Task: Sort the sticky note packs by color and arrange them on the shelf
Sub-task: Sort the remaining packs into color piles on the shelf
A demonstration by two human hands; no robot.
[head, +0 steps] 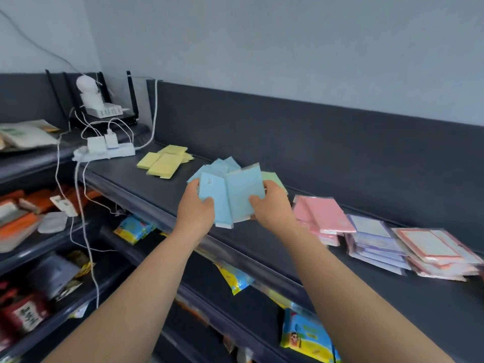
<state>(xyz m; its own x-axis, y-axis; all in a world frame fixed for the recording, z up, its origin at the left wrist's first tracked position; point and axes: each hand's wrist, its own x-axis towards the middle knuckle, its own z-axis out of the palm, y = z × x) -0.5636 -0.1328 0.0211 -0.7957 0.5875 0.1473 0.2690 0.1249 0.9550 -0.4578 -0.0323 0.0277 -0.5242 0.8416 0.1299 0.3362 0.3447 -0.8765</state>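
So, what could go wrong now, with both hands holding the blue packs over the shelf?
1. The blue packs are fanned loosely between the left hand and right hand, near the front edge of the shelf. One might slip down to the lower shelves.
2. The green pack lies partly hidden behind the right hand. It could get covered by blue or pushed into the pink stack.

The dark grey shelf (262, 242) carries, left to right, a white power strip (104, 153), scattered yellow packs (163, 161), blue packs (225, 166), a green pack (272, 178), then a pink stack (323, 213), a purple stack (374, 242) and a red-bordered stack (440, 254).
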